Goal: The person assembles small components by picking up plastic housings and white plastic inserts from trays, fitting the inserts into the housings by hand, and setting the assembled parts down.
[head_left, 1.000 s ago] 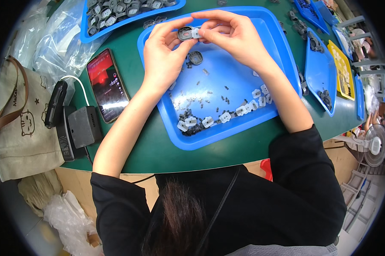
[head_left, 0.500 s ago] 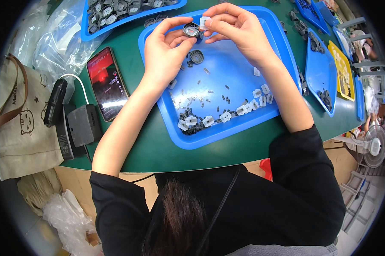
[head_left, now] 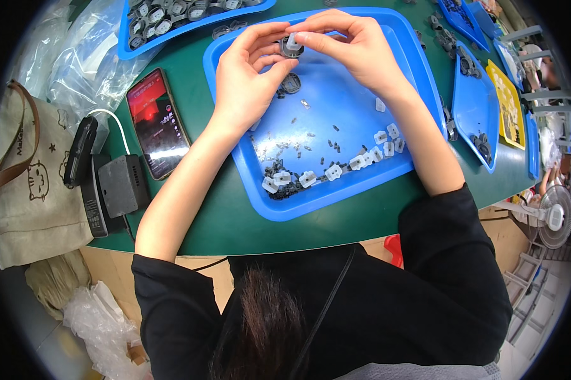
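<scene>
1. Green tabletop [head_left: 225, 212], edge bent by lens.
2. Dark grey housing [head_left: 290, 54]: held up over the far left part of the blue tray [head_left: 342, 111].
3. Left hand [head_left: 247, 75]: thumb and fingers gripping the housing.
4. Right hand [head_left: 361, 52]: narrow pinch on small white piece [head_left: 293, 42] at the housing's face (seated or not, can't tell).
5. In tray: second grey housing [head_left: 291, 83] near left thumb; white pieces [head_left: 333, 171] lining the near side, small dark bits [head_left: 286, 192] among them.
6. Left of tray: phone [head_left: 157, 123], screen lit. Beyond: upper blue tray [head_left: 131, 50], heaped with grey parts [head_left: 178, 9].
</scene>
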`<state>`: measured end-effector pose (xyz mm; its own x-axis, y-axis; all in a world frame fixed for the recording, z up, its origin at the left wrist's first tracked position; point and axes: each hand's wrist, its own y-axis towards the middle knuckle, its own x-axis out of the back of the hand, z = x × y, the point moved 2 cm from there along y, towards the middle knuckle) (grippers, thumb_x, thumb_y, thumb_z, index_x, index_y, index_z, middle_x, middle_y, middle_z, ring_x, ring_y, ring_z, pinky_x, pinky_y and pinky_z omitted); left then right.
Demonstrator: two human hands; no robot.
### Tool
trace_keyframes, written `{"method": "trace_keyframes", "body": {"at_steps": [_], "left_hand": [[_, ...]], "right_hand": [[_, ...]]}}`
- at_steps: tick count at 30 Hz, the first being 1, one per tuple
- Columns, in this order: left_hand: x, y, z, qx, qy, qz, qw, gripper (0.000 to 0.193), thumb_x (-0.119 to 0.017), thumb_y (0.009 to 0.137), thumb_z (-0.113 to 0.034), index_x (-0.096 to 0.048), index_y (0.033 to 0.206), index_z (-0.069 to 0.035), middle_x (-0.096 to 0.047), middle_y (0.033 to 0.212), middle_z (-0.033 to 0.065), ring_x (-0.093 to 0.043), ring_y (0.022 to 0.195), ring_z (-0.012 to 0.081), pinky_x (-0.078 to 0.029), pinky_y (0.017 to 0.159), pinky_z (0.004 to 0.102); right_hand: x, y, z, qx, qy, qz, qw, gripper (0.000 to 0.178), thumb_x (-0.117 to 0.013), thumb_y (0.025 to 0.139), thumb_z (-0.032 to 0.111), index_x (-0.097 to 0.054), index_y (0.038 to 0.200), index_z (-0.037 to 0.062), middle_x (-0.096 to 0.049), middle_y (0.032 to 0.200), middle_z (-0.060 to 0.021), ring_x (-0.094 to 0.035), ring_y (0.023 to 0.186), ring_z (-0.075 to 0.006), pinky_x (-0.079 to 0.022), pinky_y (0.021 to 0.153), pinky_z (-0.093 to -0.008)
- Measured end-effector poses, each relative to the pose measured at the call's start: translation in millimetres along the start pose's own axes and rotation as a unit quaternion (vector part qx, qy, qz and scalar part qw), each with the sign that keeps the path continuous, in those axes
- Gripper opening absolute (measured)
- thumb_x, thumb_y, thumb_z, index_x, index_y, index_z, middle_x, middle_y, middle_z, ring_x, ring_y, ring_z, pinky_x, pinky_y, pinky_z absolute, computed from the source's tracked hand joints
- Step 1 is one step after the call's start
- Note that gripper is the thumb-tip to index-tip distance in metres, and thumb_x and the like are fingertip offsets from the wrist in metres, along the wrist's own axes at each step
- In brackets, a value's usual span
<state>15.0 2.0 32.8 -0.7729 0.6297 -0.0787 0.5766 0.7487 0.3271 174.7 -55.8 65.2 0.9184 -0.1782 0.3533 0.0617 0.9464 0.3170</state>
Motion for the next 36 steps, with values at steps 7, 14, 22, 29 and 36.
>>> {"method": "trace_keyframes", "body": {"at_steps": [7,14,22,29,36], "left_hand": [[-1,-2,-4,-0.005,-0.004,0.013,1.0,0.042,-0.061,0.075,0.009,-0.052,0.115,0.001,-0.059,0.112,0.0132,-0.06,0.099,0.0174,-0.052,0.084,0.0273],[-1,-3,-4,-0.007,-0.01,-0.018,1.0,0.038,-0.062,0.076,0.008,-0.052,0.112,0.001,-0.059,0.111,0.013,-0.06,0.1,0.0178,-0.051,0.085,0.0277],[2,-1,-4,-0.05,-0.006,-0.062,0.997,0.035,-0.061,0.077,0.007,-0.053,0.111,0.001,-0.059,0.112,0.0114,-0.058,0.102,0.0165,-0.049,0.087,0.0283],[-2,-4,-9,-0.024,-0.022,-0.017,0.999,0.035,-0.06,0.079,0.006,-0.053,0.113,0.003,-0.059,0.111,0.0106,-0.058,0.1,0.0148,-0.049,0.088,0.028],[8,-1,1,0.101,-0.069,-0.015,0.992,0.026,-0.061,0.085,-0.008,-0.06,0.109,0.002,-0.061,0.106,0.0074,-0.057,0.097,0.0121,-0.044,0.088,0.0252]], "right_hand": [[-3,-3,13,0.045,-0.118,-0.052,0.991,0.016,-0.072,0.074,0.021,-0.072,0.087,0.0112,-0.064,0.086,-0.0034,-0.06,0.076,-0.0145,-0.047,0.066,-0.0267],[-6,-3,10,0.143,-0.195,-0.056,0.969,0.014,-0.069,0.076,0.019,-0.071,0.086,0.0101,-0.063,0.084,-0.0058,-0.06,0.073,-0.0193,-0.048,0.066,-0.0291],[-16,-5,11,0.071,-0.105,-0.067,0.99,0.024,-0.063,0.082,0.019,-0.066,0.102,0.0063,-0.065,0.086,-0.0076,-0.064,0.079,-0.0156,-0.05,0.071,-0.0286],[-11,-3,-3,-0.067,0.014,-0.018,0.997,0.029,-0.065,0.083,0.026,-0.066,0.096,0.0004,-0.068,0.082,-0.0089,-0.064,0.077,-0.0119,-0.051,0.072,-0.0261],[-17,-7,3,-0.033,-0.073,-0.009,0.997,0.03,-0.063,0.083,0.026,-0.066,0.097,-0.0004,-0.068,0.081,-0.0093,-0.063,0.074,-0.0142,-0.05,0.07,-0.0278]]}}
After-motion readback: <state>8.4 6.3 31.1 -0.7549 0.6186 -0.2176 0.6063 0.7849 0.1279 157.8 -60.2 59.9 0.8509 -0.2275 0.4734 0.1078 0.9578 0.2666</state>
